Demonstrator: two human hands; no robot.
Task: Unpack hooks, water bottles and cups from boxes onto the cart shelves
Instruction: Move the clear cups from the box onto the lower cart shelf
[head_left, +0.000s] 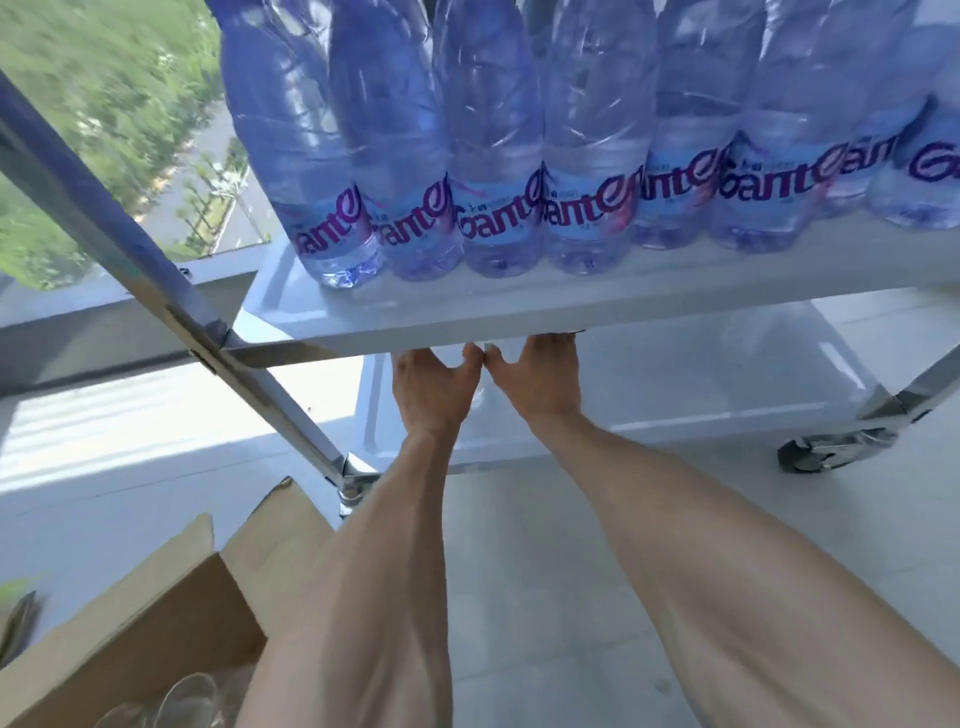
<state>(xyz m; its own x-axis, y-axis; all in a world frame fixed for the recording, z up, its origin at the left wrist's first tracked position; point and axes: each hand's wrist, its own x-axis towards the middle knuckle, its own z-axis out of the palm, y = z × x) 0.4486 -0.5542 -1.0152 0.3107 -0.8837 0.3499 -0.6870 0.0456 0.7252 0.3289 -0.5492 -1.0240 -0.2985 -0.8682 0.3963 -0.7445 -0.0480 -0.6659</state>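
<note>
Several clear water bottles (498, 156) with purple-lettered labels stand in a row on a white cart shelf (467, 314). Under that shelf, my left hand (431, 395) and my right hand (540, 379) reach side by side over the lower white shelf (701, 384). Their thumbs nearly touch. The upper shelf's front edge hides the fingers of both hands, so whatever they hold is out of sight. At the bottom left, an open cardboard box (156, 597) holds clear cups (176, 701).
A slanted metal cart post (130, 234) crosses the left side down to a corner joint. A caster wheel (826, 452) sits at the right on the pale tiled floor (545, 571). Behind the cart, a window shows trees and a road far below.
</note>
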